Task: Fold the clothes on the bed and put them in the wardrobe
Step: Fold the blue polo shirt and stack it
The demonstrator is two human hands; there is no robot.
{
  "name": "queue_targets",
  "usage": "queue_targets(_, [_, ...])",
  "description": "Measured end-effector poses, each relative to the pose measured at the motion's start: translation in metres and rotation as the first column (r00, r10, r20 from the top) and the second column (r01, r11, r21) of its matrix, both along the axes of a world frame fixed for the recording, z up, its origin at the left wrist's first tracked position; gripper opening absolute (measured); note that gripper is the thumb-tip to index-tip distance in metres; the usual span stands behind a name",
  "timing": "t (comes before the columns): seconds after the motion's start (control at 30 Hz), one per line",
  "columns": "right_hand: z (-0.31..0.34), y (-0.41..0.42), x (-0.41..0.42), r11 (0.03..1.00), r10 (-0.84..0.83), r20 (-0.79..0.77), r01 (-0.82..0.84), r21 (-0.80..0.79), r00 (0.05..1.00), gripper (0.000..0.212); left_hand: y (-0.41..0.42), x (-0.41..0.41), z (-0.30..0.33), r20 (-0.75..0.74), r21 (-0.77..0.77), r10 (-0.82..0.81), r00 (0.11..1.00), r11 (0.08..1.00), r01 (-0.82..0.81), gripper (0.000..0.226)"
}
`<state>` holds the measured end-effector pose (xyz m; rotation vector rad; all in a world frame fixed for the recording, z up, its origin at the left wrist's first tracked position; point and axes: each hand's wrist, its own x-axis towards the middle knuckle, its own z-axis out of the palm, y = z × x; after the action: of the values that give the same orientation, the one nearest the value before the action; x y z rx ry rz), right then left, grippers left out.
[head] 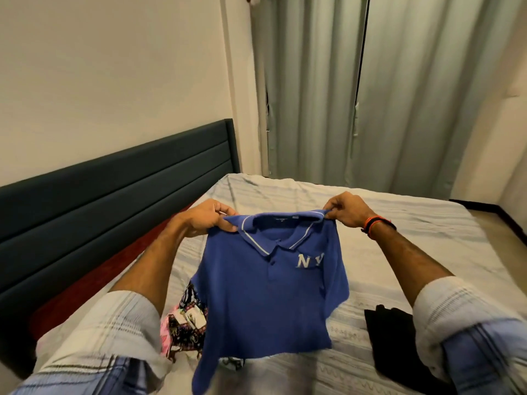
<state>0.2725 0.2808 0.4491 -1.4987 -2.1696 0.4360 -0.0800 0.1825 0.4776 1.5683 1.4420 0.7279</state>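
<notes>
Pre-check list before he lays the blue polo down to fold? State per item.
1. Left hand pinches the blue polo at its shoulder: ok.
2. Right hand pinches the other shoulder: ok.
3. Polo front faces the camera, collar up: ok.
4. Polo hangs flat: not ok, the right-side sleeve and hem are bunched.
5. Bare sheet on the bed beyond the polo to lay it on: ok.
6. Patterned garment and black garment lie clear of that spot: ok.

Left hand (pixel 206 217) and right hand (pixel 346 210) pinch the blue polo shirt (pixel 265 297) by its shoulders above the bed (pixel 413 238).
</notes>
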Motion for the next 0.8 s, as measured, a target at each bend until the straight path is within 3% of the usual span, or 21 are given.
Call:
queue_targets(0.1, [-0.007,-0.005,-0.009,0.999,-0.036,-0.124,0.032,-0.031,0.992,0.014,0.002,-0.005,0.001,0.03,0.011,0.026,0.999,1.0,-0.026,0.017])
queue_targets(0.23, [-0.024,-0.007,-0.028,0.996,-0.088,-0.214,0.085,-0.023,0.973,0.015,0.014,-0.003,-0.007,0.01,0.257,0.241,0.971,0.937,-0.235,0.014])
queue_targets(0.37, [-0.043,-0.008,-0.041,0.992,-0.113,-0.304,0.093,-0.08,0.946,0.018,0.021,0.002,-0.008,-0.089,0.418,0.343,0.935,0.865,-0.277,0.015])
queue_targets(0.57, [-0.056,-0.019,-0.043,0.996,0.045,-0.372,-0.072,-0.058,0.927,0.012,0.019,0.002,-0.01,-0.08,0.532,0.492,0.867,0.757,-0.381,0.018])
queue_targets(0.67, [-0.056,-0.017,-0.036,0.982,0.133,-0.317,-0.168,-0.086,0.939,0.011,0.019,-0.005,-0.013,-0.061,0.53,0.53,0.846,0.735,-0.423,0.017])
queue_targets(0.8, [-0.05,-0.016,-0.034,0.994,-0.016,-0.311,0.049,0.1,0.95,0.019,0.018,-0.007,-0.015,-0.134,0.522,0.474,0.87,0.78,-0.345,0.017])
